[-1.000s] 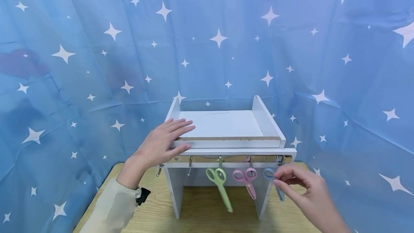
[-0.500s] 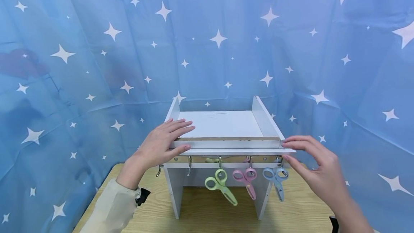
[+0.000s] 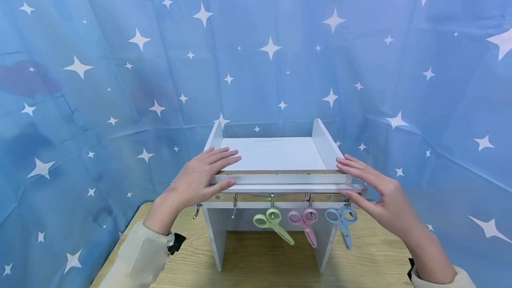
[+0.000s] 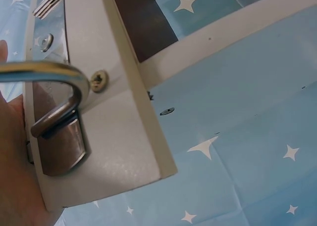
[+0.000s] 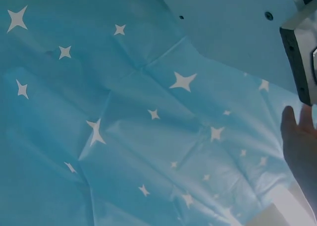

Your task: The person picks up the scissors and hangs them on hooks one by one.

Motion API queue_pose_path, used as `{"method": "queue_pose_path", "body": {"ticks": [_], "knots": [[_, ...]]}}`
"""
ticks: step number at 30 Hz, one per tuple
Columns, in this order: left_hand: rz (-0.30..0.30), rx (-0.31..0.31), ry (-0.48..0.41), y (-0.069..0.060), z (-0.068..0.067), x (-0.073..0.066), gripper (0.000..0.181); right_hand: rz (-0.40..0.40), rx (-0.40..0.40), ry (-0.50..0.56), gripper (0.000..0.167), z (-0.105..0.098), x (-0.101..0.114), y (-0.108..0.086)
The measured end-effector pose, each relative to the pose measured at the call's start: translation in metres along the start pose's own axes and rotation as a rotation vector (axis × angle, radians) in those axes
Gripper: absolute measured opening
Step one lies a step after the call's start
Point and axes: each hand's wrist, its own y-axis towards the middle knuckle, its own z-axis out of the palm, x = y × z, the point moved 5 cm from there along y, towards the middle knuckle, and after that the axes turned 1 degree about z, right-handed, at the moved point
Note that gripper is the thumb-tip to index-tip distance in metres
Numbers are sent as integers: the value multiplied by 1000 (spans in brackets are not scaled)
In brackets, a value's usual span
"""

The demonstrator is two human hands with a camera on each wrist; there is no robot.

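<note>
A small white shelf (image 3: 276, 154) bears a row of metal hooks along its front rail. My left hand (image 3: 196, 177) rests on its left front corner, fingers stretched over the raised front lip. At the right front corner my right hand (image 3: 380, 194) lies with extended fingers on the side panel and thumb lower at the board's edge. Green scissors (image 3: 285, 235), pink scissors (image 3: 310, 234) and blue scissors (image 3: 346, 237) each hang by a handle loop. The blue pair hangs just below my right thumb. In the left wrist view, a bent metal hook (image 4: 77, 89) crosses near my palm.
Beneath the shelf is a wooden table (image 3: 184, 261). Toward the left of the rail, a hook (image 3: 234, 206) carries nothing, as does another hook (image 3: 196, 210) at the end. A blue star-patterned curtain (image 3: 256, 88) surrounds the back and sides.
My right hand has let go of the blue scissors and risen to the shelf's right corner, then slid slightly inward. The green scissors have swung on their hook. My left hand stays put.
</note>
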Motion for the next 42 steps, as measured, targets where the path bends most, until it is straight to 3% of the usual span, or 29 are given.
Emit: {"method": "queue_pose_path", "body": {"ticks": [8, 14, 16, 19, 22, 25, 29, 32, 42], "knots": [[4, 7, 2, 1, -1, -2, 60, -30, -26, 32, 57, 1, -7, -5], [-35, 68, -4, 0, -4, 2, 60, -22, -70, 33, 52, 3, -10, -2], [-50, 89, -48, -1, -6, 4, 60, -21, -81, 42, 53, 5, -11, -2], [-74, 85, -181, -2, -10, 10, 57, -27, -112, 63, 51, 5, -11, -3], [-103, 29, -331, -7, -16, 18, 51, -23, -131, 75, 49, 4, -12, -5], [-147, -65, -401, -18, -20, 32, 49, -12, -133, 74, 49, 4, -14, -6], [-291, -147, -380, -37, -18, 56, 48, 5, -123, 69, 50, 4, -14, -7], [-427, -150, -343, -54, -11, 75, 50, 16, -123, 69, 50, 3, -15, -8], [-781, 40, -296, -128, 40, 126, 69, 24, -116, 66, 52, 5, -16, -10]]}}
